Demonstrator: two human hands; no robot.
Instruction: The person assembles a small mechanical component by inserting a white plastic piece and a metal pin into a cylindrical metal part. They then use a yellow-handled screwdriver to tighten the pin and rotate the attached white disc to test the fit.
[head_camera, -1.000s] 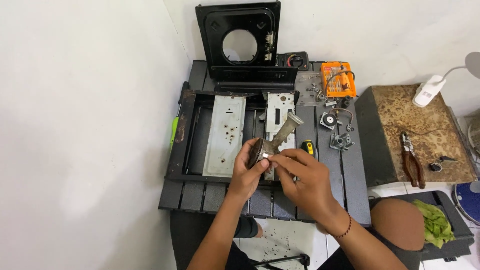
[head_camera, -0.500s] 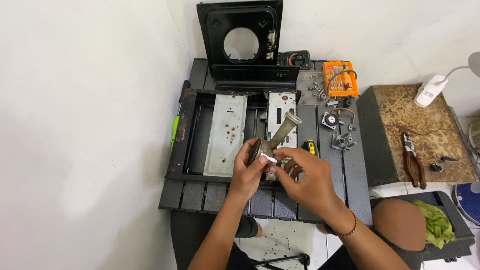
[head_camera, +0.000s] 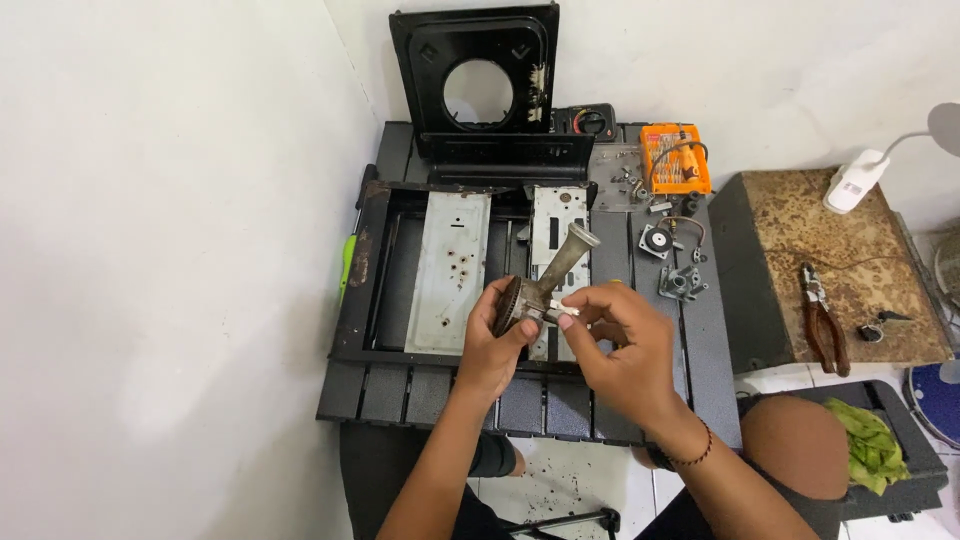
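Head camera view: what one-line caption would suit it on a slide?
Left hand grips a metal burner tube while the right hand pinches a small white part against it, above an opened stove frame.

White walls (head_camera: 150, 250) meet in a corner; dark slatted table (head_camera: 700, 330) stands against them, tiled floor (head_camera: 560, 480) below, evenly lit.

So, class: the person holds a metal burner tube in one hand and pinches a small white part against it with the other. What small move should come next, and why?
Probably press the small white part home against the burner tube. The left hand already steadies the tube's round end, and the right hand pinches the part right at the tube's side.
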